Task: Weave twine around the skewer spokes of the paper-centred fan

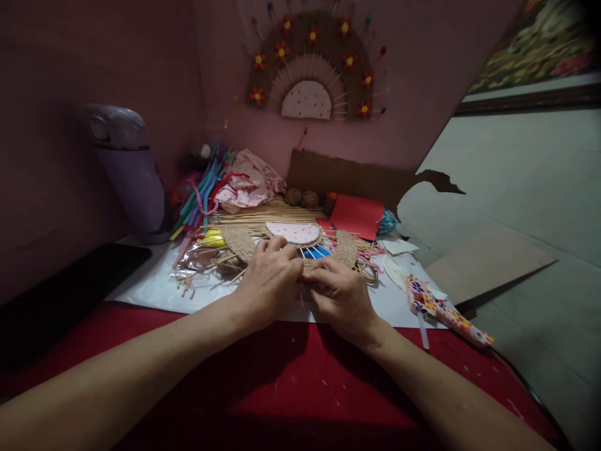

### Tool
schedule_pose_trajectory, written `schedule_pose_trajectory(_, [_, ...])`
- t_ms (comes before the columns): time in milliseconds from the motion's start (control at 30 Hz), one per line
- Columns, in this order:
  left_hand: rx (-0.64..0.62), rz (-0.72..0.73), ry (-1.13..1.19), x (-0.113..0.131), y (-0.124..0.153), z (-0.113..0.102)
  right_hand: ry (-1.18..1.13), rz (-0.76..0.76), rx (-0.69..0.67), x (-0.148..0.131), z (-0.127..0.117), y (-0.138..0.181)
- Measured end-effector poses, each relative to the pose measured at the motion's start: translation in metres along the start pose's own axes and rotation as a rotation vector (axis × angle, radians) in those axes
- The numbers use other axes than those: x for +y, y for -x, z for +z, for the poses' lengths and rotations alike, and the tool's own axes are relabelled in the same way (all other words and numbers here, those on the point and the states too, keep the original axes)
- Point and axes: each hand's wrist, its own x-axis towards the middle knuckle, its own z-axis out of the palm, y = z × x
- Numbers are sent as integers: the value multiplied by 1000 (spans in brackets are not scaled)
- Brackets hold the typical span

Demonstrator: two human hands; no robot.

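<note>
Left hand and right hand, both curled tight, pinch one woven arch.

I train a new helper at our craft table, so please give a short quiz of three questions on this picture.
1. True or false: both the left hand and the right hand touch the woven half-circle.
2. The red paper lies: A) under the left hand B) beyond the right hand C) on the wall.
3. What colour is the flask at the left?
Key: 1 true; 2 B; 3 purple.
</note>
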Motion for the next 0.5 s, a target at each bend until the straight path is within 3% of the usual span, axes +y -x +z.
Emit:
schedule_pose_trajectory(100, [-9, -11, -15, -2, 0, -2, -64, 4, 78, 0, -3, -1])
schedule_pose_trajectory(300, [-70, -51, -42, -9, 2, -10, -206, 135, 390, 3, -13, -6])
schedule_pose_trajectory(500, [-162, -61, -59, -23, 3, -18, -264, 246, 424, 8, -11, -7])
